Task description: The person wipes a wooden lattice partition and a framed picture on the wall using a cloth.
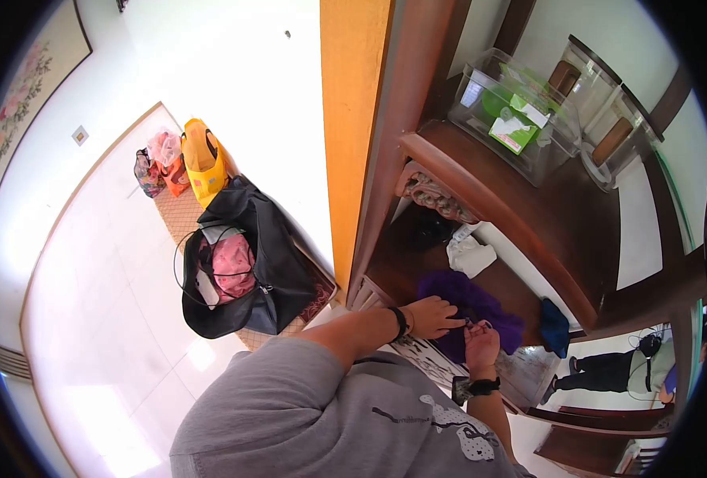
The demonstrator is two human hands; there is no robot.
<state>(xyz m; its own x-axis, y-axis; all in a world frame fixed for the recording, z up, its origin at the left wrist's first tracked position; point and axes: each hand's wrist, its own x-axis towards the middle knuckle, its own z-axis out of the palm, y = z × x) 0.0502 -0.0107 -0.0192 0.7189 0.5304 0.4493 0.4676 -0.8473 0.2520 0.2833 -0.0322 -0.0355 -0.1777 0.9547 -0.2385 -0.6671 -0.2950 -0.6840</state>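
Observation:
A bunched purple cloth [497, 317] lies on the dark wooden shelf in front of me. My left hand [433, 317], with a black band on its wrist, reaches onto it from the left, its fingers bent and closed at the cloth. My right hand [481, 347], wearing a dark watch, is close beside it with curled fingertips pinching at the same cloth. The two hands almost touch. A small pale detail shows between the fingertips, too small to make out.
A white crumpled item [471, 256] and a dark blue cloth [555, 327] lie nearby. Above is a clear plastic bin [520, 111] with green boxes. On the left sit an open black bag [289, 295] and a yellow bag [206, 171]. A person in dark trousers [600, 371] shows at right.

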